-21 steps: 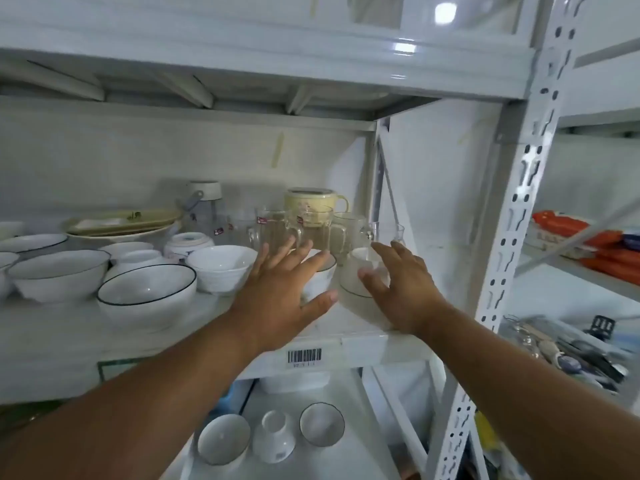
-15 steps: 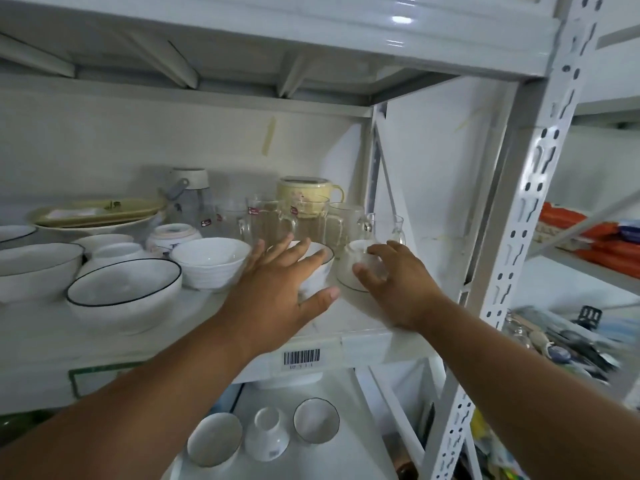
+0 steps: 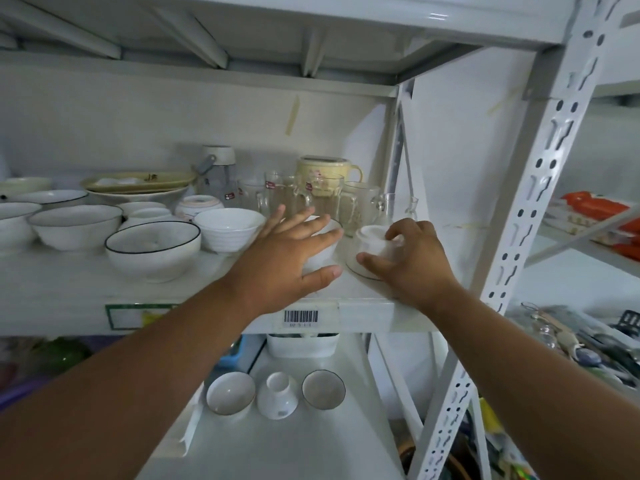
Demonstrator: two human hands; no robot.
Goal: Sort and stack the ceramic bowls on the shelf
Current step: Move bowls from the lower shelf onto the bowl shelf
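On the white shelf (image 3: 207, 299) stand several white ceramic bowls. My left hand (image 3: 287, 254) lies with straight, spread fingers over a small white bowl (image 3: 323, 252), which it mostly hides. My right hand (image 3: 412, 258) curls its fingers and thumb round an upside-down white bowl (image 3: 372, 242) at the shelf's right end. To the left sit a ribbed white bowl (image 3: 228, 228) and a black-rimmed bowl (image 3: 152, 247).
Glass mugs (image 3: 287, 195) and a yellow mug (image 3: 323, 174) stand behind the hands. More bowls (image 3: 74, 226) and stacked plates (image 3: 138, 187) fill the left. Three small bowls (image 3: 277, 394) sit on the lower shelf. A perforated upright post (image 3: 512, 237) bounds the right side.
Both hands have reached further in. The right hand's fingers have curled round the upside-down bowl, and the left hand has come down over the small bowl.
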